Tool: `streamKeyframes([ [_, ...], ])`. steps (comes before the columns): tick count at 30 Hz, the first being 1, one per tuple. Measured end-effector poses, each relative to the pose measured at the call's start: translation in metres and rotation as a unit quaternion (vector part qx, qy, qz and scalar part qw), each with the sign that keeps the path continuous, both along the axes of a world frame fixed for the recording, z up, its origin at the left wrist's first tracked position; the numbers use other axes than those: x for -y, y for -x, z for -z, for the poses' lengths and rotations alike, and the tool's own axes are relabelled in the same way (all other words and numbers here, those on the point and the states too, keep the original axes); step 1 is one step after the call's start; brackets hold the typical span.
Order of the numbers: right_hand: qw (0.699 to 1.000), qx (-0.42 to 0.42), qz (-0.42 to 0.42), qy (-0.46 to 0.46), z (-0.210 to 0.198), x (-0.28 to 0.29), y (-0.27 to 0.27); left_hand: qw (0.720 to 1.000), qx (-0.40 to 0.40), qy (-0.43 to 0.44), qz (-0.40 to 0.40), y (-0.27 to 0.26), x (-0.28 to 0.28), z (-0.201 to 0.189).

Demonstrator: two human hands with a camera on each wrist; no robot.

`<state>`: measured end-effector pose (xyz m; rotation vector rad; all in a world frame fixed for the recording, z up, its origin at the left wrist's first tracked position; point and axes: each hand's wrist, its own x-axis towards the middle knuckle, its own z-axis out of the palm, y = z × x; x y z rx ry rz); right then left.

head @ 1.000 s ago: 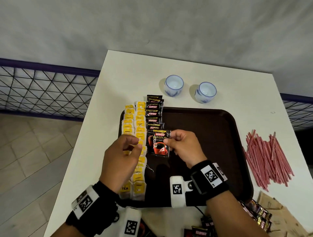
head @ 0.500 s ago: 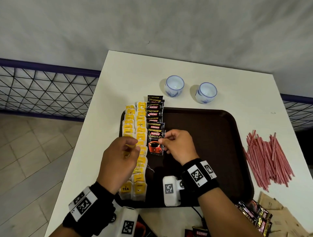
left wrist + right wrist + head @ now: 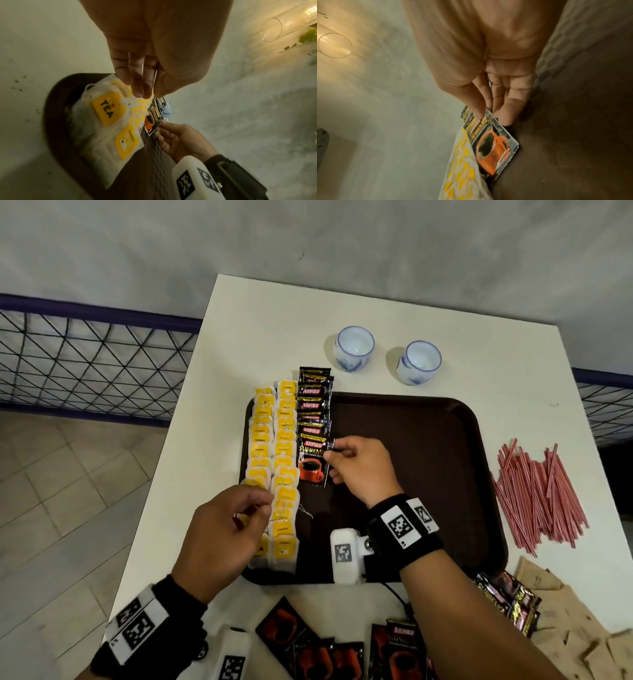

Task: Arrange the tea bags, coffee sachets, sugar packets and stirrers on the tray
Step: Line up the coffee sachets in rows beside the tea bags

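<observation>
Sachet (image 3: 312, 462): light, thin, slippery foil; best held by its edge.
Right hand (image 3: 363, 465): fingertips pinch the sachet's upper corner.
Left hand (image 3: 219, 534): fingers curled; whether they hold anything is unclear.

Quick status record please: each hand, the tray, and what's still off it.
left hand: above the tea bags, fingers curled; a thin string seems pinched at the fingertips
right hand: pinches the top right corner of the nearest coffee sachet
tray: two tea bag columns at its left edge, one overlapping sachet column beside them, the rest bare
stirrers: piled on the table right of the tray
loose sachets: near table edge
brown packets: near right corner
cups: two, beyond the tray
</observation>
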<state>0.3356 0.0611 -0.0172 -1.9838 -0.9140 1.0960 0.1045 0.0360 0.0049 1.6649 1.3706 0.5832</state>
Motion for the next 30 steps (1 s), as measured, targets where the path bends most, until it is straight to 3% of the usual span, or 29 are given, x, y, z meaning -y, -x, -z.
streamKeyframes([
  [4,1.0,0.018,-0.008,0.008,-0.013,0.021,-0.013,0.994,0.008,-0.022,0.108,0.005,0.017,-0.008],
  [8,0.999,-0.032,0.0,0.014,-0.036,0.075,-0.033,0.97,-0.007,0.019,0.244,0.01,0.046,-0.013],
  [13,0.996,-0.064,0.0,0.064,-0.06,0.167,-0.058,0.909,-0.182,0.013,0.376,0.004,0.09,-0.01],
  [20,0.97,0.114,-0.181,0.118,-0.052,0.261,-0.055,0.836,-0.36,-0.039,0.413,-0.008,0.127,0.001],
  [27,0.916,0.227,-0.316,0.096,-0.03,0.267,-0.025,0.813,-0.36,-0.048,0.454,-0.028,0.144,0.001],
  [30,0.897,0.266,-0.341,0.095,-0.024,0.265,-0.013,0.785,-0.383,-0.069,0.482,-0.036,0.148,0.003],
])
